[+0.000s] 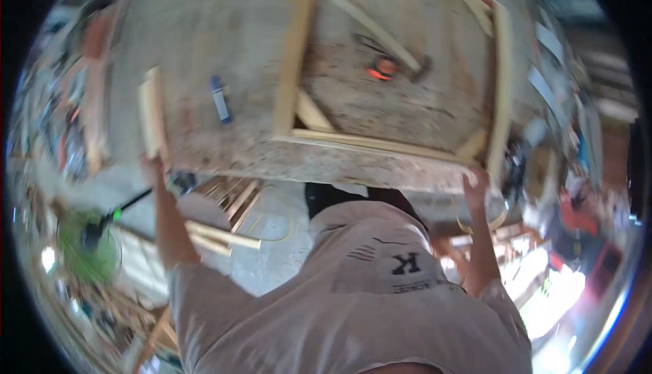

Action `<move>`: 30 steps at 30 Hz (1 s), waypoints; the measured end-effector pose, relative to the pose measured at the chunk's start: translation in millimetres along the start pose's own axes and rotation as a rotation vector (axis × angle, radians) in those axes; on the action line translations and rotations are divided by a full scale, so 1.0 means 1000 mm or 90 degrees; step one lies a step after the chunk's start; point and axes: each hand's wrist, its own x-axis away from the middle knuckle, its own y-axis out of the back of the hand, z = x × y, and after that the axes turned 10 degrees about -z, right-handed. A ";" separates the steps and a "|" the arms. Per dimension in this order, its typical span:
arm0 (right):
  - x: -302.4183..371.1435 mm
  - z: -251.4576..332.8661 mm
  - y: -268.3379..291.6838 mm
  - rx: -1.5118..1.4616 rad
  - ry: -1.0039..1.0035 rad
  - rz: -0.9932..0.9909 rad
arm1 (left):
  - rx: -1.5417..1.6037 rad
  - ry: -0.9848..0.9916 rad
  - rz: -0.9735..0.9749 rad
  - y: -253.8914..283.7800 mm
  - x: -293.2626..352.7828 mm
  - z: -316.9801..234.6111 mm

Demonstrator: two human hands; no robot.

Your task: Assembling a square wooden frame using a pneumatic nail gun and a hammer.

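Note:
My left hand point(155, 168) is closed at the near end of a pale wooden strip point(152, 105), on the left of the worktable point(238, 156). At the table's near edge on the right, my right hand point(475, 182) grips the near right corner of a wooden frame point(387, 148). Short diagonal braces sit in several of its corners, one brace point(312, 112) at the near left. Inside the frame a hammer point(377, 34) with a pale handle lies on the tabletop. Beside its head rests an orange and black tape measure point(384, 69). Motion blurs my fingers somewhat.
A narrow blue and white object point(221, 100) lies between the strip and the frame. Below the table's left side are wooden boards point(224, 236) and a green round fan point(89, 243). A yellow cord point(290, 221) runs over the floor. Clutter lines both sides.

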 end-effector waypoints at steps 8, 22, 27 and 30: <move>0.011 0.132 -0.002 -0.091 -0.178 0.198 | 0.203 -0.087 0.089 -0.006 -0.111 0.034; 0.043 -0.001 0.052 -0.048 -0.457 0.000 | 0.404 -0.307 0.554 0.109 0.157 -0.468; 0.008 -0.125 0.062 -0.079 -0.374 -0.071 | 0.245 -0.568 0.637 0.102 0.380 -0.631; -0.003 -0.213 0.057 -0.138 -0.367 -0.148 | 0.131 -0.687 0.587 0.076 0.461 -0.654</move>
